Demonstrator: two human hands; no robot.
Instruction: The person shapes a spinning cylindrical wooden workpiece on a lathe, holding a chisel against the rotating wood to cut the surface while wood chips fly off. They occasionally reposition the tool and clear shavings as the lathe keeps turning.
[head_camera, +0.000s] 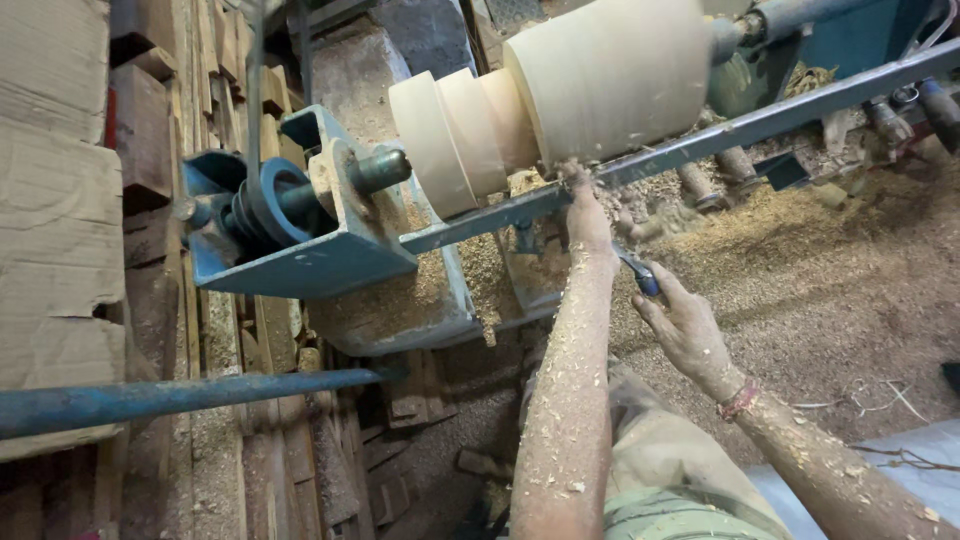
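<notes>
A pale wooden workpiece (560, 95) sits mounted on a blue lathe (300, 250), with stepped discs at its left end. My left hand (588, 212) rests on the long metal tool rest (760, 120) right under the wood, pinching the front of a turning tool (625, 255). My right hand (685, 325) grips the tool's blue handle further back. Both forearms are speckled with wood shavings. The tool's cutting tip is hidden behind my left hand.
Sawdust (800, 260) covers the floor and the lathe bed. A blue pipe (180, 395) runs across at lower left. Stacked wooden planks and blocks (60, 200) fill the left side. The lathe's pulley (265, 205) sits at the left end.
</notes>
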